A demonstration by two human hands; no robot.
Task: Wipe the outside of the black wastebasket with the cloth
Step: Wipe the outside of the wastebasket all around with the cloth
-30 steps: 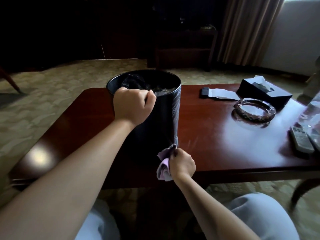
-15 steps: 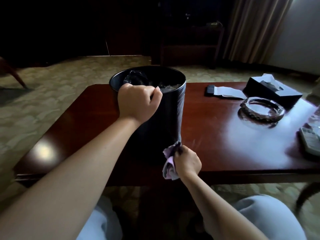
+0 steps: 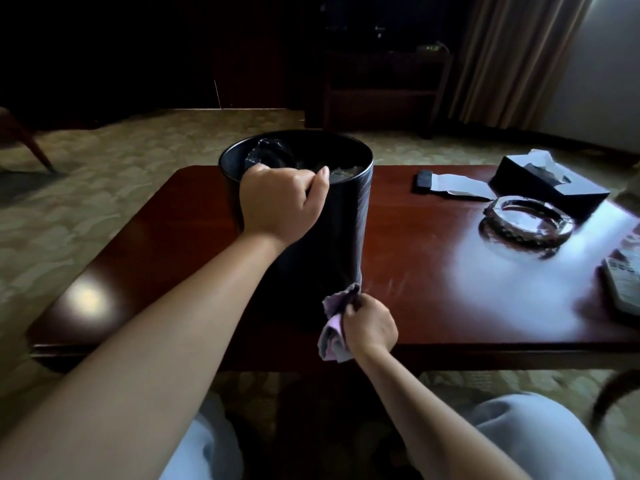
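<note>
- Head view, looking down: a round black wastebasket (image 3: pixel 332 237) stands upright on a glossy reddish-brown wooden coffee table (image 3: pixel 173 237), toward the table's left-centre and near its front edge.
- A crumpled dark plastic liner (image 3: pixel 273 155) shows inside the basket's open top.
- The left hand (image 3: pixel 282 200) is curled over the near rim of the basket, fingers hooked inside and thumb lying along the rim, gripping it.
- The right hand (image 3: pixel 370 327) is closed around a bunched pale lilac cloth (image 3: pixel 334 323), fingers wrapped over it.
- The cloth's upper end touches the lower right part of the basket's outer wall, just above the tabletop; its lower end hangs past the table's front edge.
- On the table's right half lie a clear cut-glass ashtray (image 3: pixel 528 220), a black tissue box (image 3: pixel 550 183) with a white tissue sticking out, and a small dark flat item on a white paper (image 3: pixel 460 185).
- A grey remote control (image 3: pixel 623 282) sits at the right edge, partly cut off.
- Patterned beige carpet (image 3: pixel 104 168) covers the floor around the table.
</note>
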